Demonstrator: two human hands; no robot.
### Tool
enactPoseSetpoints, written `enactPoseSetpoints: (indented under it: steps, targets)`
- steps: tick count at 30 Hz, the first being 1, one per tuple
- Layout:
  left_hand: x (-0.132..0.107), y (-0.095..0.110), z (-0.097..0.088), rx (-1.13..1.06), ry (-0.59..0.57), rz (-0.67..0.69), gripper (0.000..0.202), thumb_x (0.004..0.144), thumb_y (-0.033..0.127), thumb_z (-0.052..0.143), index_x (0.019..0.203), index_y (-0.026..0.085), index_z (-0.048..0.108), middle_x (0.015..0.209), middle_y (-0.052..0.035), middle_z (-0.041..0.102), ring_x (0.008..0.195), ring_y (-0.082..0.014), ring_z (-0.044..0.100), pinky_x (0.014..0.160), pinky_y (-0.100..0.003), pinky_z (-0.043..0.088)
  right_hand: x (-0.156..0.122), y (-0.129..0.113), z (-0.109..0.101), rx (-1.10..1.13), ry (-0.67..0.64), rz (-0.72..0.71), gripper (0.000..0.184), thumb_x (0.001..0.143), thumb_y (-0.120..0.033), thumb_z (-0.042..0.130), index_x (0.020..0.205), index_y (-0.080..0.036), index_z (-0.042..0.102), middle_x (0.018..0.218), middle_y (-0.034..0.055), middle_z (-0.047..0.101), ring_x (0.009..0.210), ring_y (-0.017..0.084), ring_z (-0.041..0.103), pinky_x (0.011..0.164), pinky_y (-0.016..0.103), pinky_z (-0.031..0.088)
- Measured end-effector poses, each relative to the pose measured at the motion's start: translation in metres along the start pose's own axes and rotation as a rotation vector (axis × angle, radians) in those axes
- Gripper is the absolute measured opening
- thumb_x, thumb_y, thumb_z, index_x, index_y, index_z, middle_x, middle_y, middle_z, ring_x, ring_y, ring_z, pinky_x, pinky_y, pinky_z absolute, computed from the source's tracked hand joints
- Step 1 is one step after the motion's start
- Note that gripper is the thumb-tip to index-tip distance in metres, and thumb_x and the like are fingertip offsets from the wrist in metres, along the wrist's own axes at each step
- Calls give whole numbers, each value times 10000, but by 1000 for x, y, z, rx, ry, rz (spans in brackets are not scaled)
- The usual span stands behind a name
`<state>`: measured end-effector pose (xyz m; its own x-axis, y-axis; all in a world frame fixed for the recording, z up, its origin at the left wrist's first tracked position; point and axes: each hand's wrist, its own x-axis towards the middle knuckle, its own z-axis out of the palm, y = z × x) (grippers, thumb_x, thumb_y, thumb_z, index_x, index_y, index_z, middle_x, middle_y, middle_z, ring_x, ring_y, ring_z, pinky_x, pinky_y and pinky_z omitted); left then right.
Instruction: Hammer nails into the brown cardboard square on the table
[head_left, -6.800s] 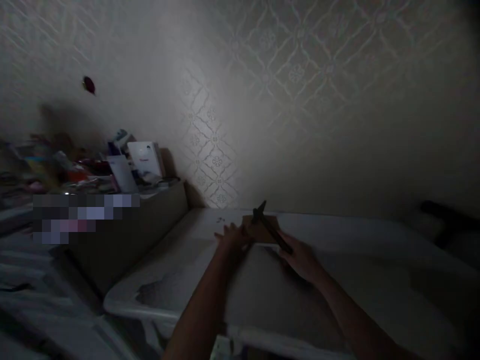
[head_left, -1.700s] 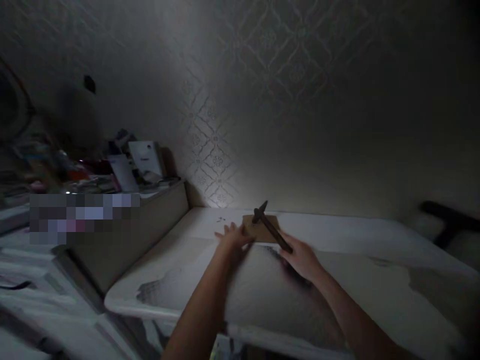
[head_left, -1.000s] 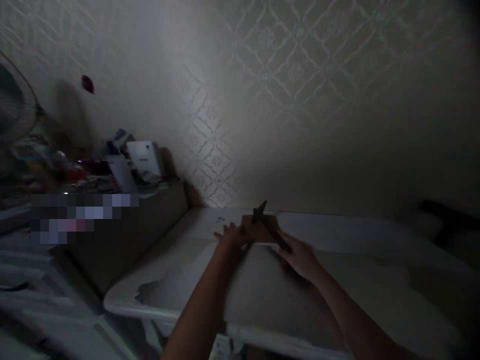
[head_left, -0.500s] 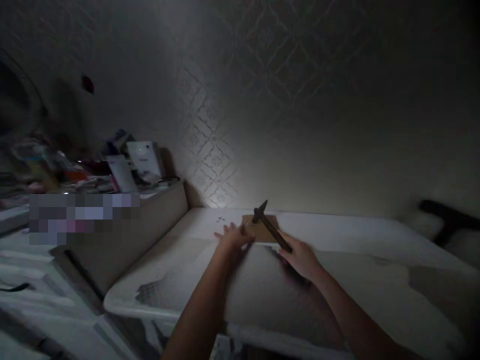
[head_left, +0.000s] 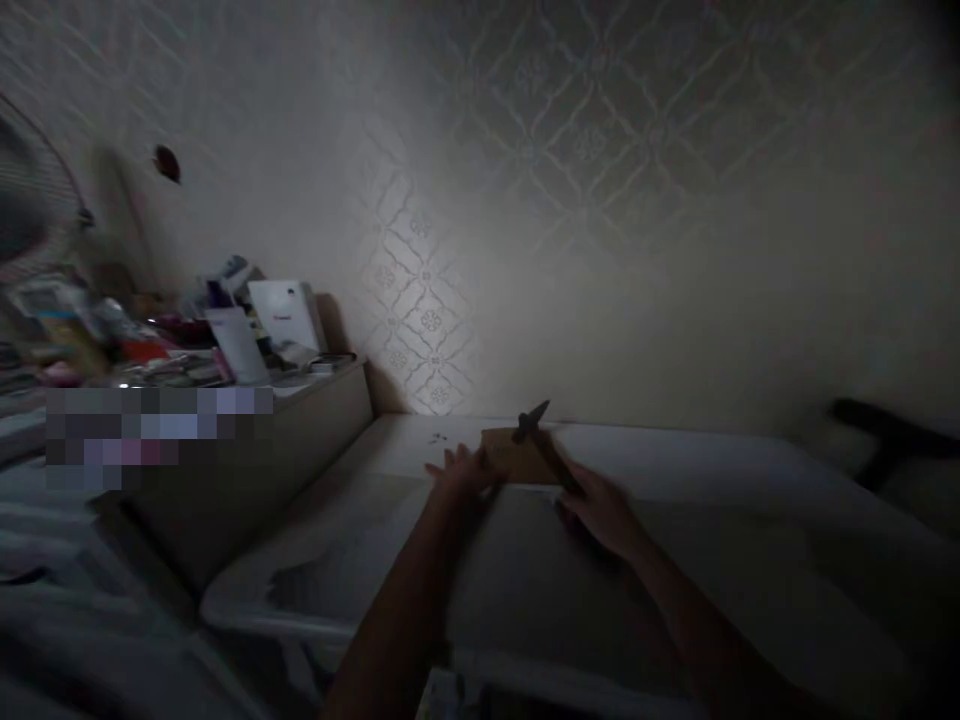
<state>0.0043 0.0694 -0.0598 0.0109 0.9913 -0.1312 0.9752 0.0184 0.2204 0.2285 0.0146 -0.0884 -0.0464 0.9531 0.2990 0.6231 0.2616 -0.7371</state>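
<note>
My right hand [head_left: 600, 505] is closed around the handle of a hammer [head_left: 553, 462], whose dark head is over a small brown board [head_left: 499, 462]. The board lies flat on the white tabletop [head_left: 510, 570], close to the wall. At the board's left end rests my left hand [head_left: 461, 475], its outer fingers spread and its thumb side touching the board. Dim light hides whether anything small sits between thumb and forefinger. Small dark marks show on the board near the hammer head. A few tiny dark pieces [head_left: 438, 438] lie on the tabletop behind my left hand.
To the left stands a white dresser [head_left: 300, 420] crowded with a white box [head_left: 285, 315], a white tube [head_left: 238, 345] and other items. A fan [head_left: 30, 190] is at the far left. A dark T-shaped object [head_left: 889, 435] is at the right edge. Patterned wallpaper [head_left: 600, 250] rises behind.
The hammer head has shifted slightly right and turned a little over the board. My left hand stays nearly in place. The tabletop and arms look darker, the wall brighter.
</note>
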Motion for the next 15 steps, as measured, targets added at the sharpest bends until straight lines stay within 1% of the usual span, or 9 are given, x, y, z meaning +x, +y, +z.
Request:
enactPoseSetpoints:
  steps: [4,8,10,11,13,15]
  targets:
    - [0,1,-1,-8,0,-6,788,793,715,477,1469,326,360,1588,-144,239,1440,-444,153,1028,-759,141,4,9,-2,43,58,44,566,737,-183,584,1295,-271,607,1107,9,733,1036,238,664,892,331,497]
    - [-1,1,0,-34,-6,7,758,794,701,483,1448,331,386,1577,-141,265,1440,-444,152,1023,-771,107,9,21,-4,92,123,84,529,726,-209,580,1251,-239,629,1163,39,711,1082,242,643,908,335,483]
    - [-1,1,0,-45,-9,4,752,798,688,482,1451,330,377,1583,-138,251,1445,-438,137,1020,-776,93,12,26,-5,96,149,122,512,723,-231,566,1230,-211,636,1138,60,716,1050,247,653,877,335,491]
    - [-1,1,0,-47,-9,4,753,798,683,487,1454,331,373,1585,-137,245,1446,-437,132,1019,-776,94,13,28,-6,97,159,145,496,720,-240,558,1206,-198,645,1093,64,727,1004,244,666,842,326,499]
    - [-1,1,0,-49,-8,-4,762,791,684,493,1457,334,369,1589,-136,236,1446,-442,128,1018,-776,97,14,31,-8,106,168,192,453,714,-254,542,1145,-186,663,937,52,742,860,227,684,742,298,502]
    - [-1,1,-1,-52,-22,-8,786,782,699,495,1466,337,355,1590,-137,234,1446,-447,119,1018,-775,99,15,31,-11,117,178,233,395,699,-264,532,1057,-181,679,765,25,714,716,206,665,647,274,479]
